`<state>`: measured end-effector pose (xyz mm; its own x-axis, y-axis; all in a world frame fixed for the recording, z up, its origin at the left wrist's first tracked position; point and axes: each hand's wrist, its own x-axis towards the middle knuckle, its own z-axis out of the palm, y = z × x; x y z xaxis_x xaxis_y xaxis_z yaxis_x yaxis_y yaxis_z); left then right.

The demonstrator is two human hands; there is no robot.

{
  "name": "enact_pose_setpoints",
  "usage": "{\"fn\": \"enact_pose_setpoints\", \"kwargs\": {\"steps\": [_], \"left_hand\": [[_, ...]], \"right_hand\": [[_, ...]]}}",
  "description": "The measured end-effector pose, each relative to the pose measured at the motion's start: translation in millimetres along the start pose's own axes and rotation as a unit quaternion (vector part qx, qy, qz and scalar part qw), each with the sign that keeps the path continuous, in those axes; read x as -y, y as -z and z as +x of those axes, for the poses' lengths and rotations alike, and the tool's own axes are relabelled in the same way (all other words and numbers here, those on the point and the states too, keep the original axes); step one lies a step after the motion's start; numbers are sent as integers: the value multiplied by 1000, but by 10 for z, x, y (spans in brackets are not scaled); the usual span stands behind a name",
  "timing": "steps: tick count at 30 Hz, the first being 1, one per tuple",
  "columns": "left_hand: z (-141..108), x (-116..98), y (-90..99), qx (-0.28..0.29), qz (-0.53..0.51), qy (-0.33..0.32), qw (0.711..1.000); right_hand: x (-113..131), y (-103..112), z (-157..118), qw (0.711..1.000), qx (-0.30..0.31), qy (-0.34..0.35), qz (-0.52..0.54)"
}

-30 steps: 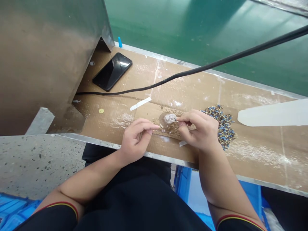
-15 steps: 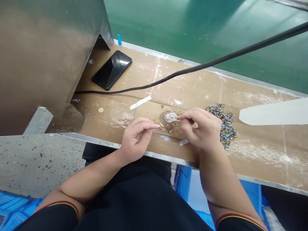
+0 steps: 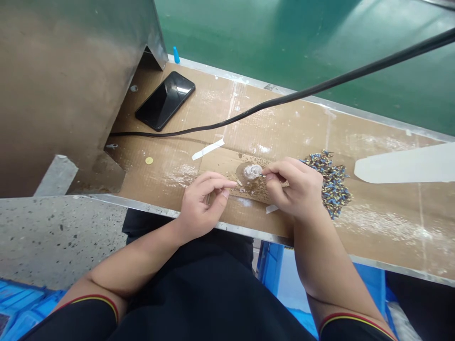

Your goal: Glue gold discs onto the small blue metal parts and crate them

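In the head view a small clear container point(image 3: 252, 171) stands on a stained cardboard strip point(image 3: 213, 163). My right hand point(image 3: 294, 184) is just right of it, thumb and forefinger pinched on a tiny part at the container's edge, too small to make out. To the left, my left hand point(image 3: 205, 201) is closed in a pinch, its fingertips apart from the container; anything between them is too small to name. Beyond my right hand lies a pile of small blue, black and brass-coloured parts point(image 3: 334, 189), partly hidden by that hand.
A black phone point(image 3: 165, 101) lies at the back left beside a metal housing point(image 3: 71, 85). A black cable point(image 3: 249, 113) crosses the cardboard-covered bench. White tape point(image 3: 208, 148), a yellow disc point(image 3: 149, 161) and a blue cap point(image 3: 176, 55) are around. A white strip point(image 3: 405, 163) extends from the right.
Both hands have barely moved; my left fingertips are slightly closer together. The container and the pile stay where they were, with only a slight shift of the view.
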<state>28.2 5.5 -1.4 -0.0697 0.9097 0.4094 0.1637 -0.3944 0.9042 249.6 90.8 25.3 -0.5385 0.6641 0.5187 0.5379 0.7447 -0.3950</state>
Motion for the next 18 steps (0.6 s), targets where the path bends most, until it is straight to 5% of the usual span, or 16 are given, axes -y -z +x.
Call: {"fn": "enact_pose_setpoints", "kwargs": {"steps": [12, 18], "left_hand": [[0, -9, 1, -6, -9, 7, 1000], [-49, 31, -31, -45, -65, 79, 994]], "right_hand": [[19, 6, -1, 999, -29, -13, 22], [12, 3, -12, 998, -53, -35, 10]]}}
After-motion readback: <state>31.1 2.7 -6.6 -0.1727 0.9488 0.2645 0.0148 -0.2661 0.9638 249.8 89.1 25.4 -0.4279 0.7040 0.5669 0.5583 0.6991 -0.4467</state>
